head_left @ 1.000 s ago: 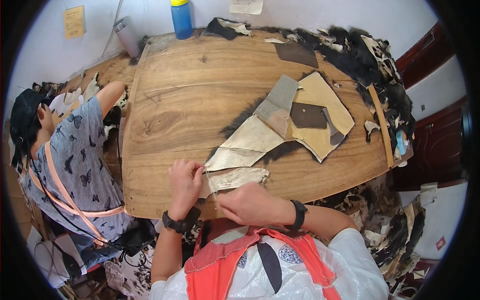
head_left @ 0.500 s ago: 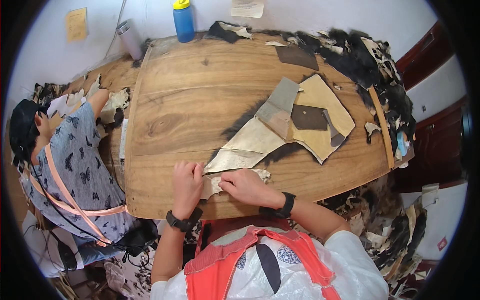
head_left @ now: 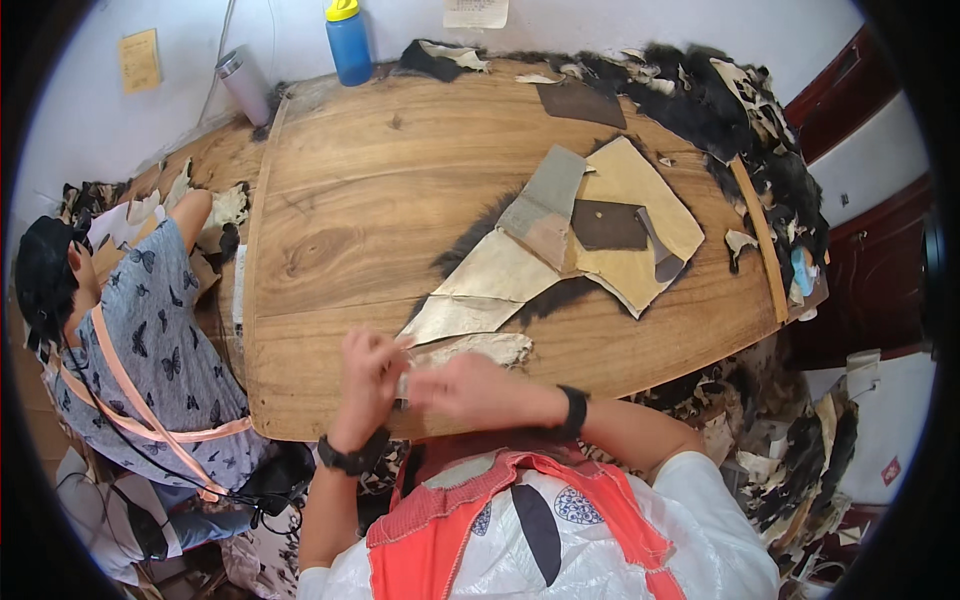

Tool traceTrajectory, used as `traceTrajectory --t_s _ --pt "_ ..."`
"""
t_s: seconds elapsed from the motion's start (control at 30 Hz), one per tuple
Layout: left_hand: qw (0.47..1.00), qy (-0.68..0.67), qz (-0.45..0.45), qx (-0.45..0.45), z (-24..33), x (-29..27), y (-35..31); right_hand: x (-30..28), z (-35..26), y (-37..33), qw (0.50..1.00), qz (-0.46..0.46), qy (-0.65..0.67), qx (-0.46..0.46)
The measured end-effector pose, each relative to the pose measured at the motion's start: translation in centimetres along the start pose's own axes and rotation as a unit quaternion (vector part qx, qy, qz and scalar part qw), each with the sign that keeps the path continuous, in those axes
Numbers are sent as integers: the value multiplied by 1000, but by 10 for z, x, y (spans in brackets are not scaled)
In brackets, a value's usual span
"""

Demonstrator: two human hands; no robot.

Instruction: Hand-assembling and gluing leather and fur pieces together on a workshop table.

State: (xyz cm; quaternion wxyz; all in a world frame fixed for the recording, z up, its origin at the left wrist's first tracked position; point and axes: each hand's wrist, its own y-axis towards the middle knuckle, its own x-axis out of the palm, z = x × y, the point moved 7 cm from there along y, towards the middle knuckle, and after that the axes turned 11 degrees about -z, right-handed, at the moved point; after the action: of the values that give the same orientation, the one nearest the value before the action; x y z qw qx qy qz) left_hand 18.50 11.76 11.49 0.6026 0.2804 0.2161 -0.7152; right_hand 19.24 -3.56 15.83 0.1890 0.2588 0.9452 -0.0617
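Note:
My left hand is bent at the near edge of the table, its fingers curled around the left end of a small pale hide piece. Close beside it, my right hand is smeared by motion, so what its fingers hold cannot be made out. Both hands cover much of the small piece. Just beyond lies a larger hide, skin side up, with dark fur showing along its edges. A grey panel, a tan section and a dark brown rectangle are on its far part.
Black fur scraps heap along the far right edge, beside a wooden strip. A blue bottle and a pale tumbler stand at the back. On the left sits another person. More scraps lie lower right.
My right hand has moved left toward my left hand and blurred. My left hand's fingers have shifted slightly. The whole view has shifted a little, while the larger hide stays on the table.

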Motion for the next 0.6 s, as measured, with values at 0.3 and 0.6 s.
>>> traceTrajectory --t_s 0.3,0.6 --pt "998 40 27 -48 9 6 -3 9 58 2 987 16 -105 122" --pt "999 13 17 -47 -26 24 2 49 -13 -30 944 -319 -83 -22"
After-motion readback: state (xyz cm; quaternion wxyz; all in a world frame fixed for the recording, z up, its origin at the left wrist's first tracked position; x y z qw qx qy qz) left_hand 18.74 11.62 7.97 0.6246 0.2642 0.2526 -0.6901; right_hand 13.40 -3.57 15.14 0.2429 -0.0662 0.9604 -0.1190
